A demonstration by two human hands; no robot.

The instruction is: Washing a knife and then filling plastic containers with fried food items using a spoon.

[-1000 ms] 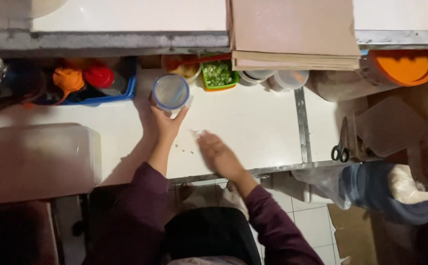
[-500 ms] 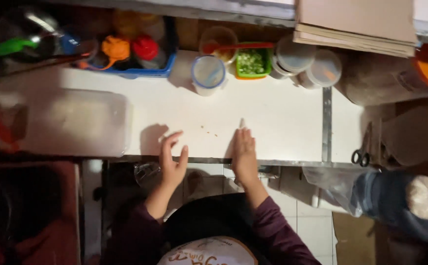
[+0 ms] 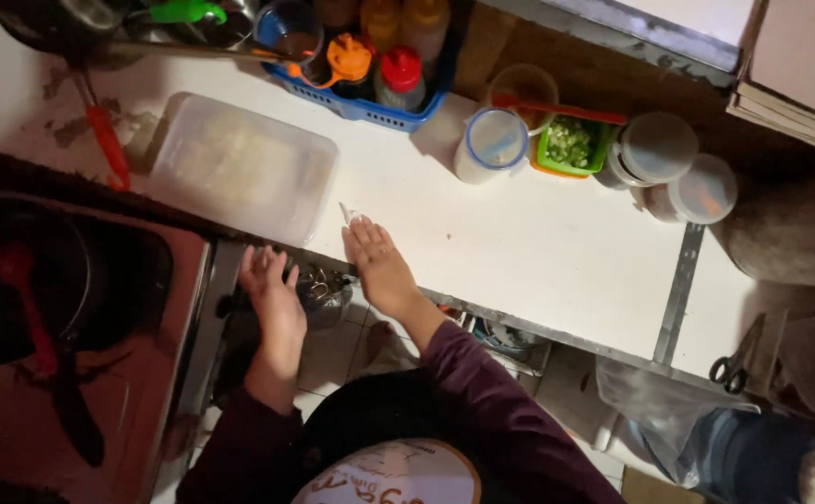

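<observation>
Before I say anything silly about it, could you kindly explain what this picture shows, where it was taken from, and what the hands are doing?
There is no machine here: a person wears a camera on the head, so you look straight down at their two bare hands. The right hand lies flat and empty on the front edge of the white counter. The left hand is lower, at the front edge beside the dark stove, holding nothing that shows. On the counter lie a clear lidded box, a blue-rimmed tub, a green tub of chopped greens, two round lidded containers and a blue basket of bottles. Scissors lie far right.
</observation>
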